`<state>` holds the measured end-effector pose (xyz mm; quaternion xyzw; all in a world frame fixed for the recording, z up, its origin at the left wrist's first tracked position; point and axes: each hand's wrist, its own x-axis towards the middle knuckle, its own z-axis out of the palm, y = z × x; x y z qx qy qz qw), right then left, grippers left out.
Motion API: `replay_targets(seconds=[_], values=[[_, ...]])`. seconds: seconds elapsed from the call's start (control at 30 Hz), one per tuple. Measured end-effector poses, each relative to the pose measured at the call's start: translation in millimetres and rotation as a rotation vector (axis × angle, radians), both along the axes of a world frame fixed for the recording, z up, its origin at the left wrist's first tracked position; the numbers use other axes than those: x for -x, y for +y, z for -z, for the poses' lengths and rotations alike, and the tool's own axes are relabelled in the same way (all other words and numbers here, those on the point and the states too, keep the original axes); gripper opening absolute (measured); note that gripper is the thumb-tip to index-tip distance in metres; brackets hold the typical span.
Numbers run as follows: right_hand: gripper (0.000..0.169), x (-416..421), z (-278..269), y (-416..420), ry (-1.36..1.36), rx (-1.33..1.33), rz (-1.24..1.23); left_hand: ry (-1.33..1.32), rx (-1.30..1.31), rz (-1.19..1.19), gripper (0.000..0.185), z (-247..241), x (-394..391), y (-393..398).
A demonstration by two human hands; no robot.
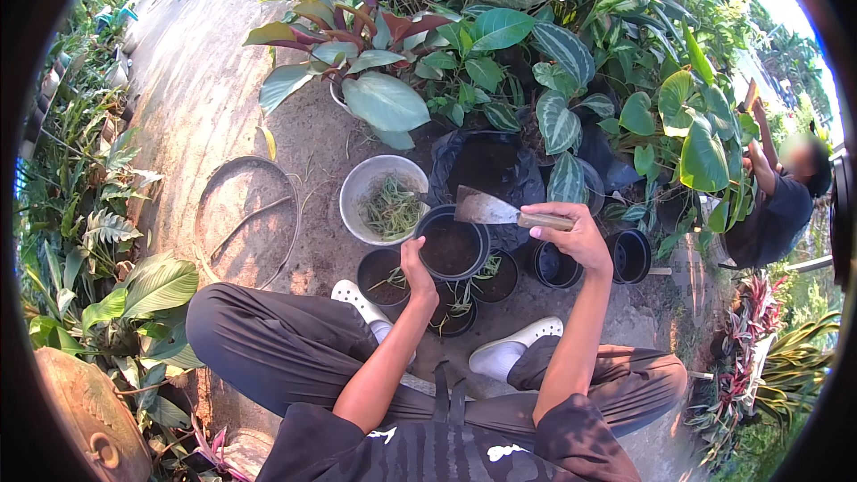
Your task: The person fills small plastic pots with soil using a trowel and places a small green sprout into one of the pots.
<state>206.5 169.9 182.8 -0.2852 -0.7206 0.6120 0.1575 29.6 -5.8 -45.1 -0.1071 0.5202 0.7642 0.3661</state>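
My left hand grips the near left side of a round black plastic pot, thumb by its rim. Dark soil shows inside this pot. In my right hand is a putty knife, held by its wooden handle. Its wide, stained blade points left, over the far right rim of the pot. Beneath and around the held pot stand soil-filled pots, one at left, one nearer me and one at right, with grass blades on them.
A pale bowl holds cut grass. Behind the pot lies a black plastic bag with soil. Two black pots stand right. A hoop lies left. Leafy plants border the ground; another person is far right.
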Motion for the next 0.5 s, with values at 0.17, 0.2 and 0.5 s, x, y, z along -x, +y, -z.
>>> replay_targets(seconds=[0.17,0.2,0.5], values=[[0.036,12,0,-5,-0.116,0.050,-0.115,-0.020,-0.090,0.007,0.032,-2,0,2],[0.036,15,1,-6,-0.165,0.054,-0.131,-0.009,-0.107,-0.005,0.031,-7,-2,3],[0.036,35,18,-15,-0.244,-0.057,-0.276,-0.058,-0.163,0.010,0.033,-8,5,0]])
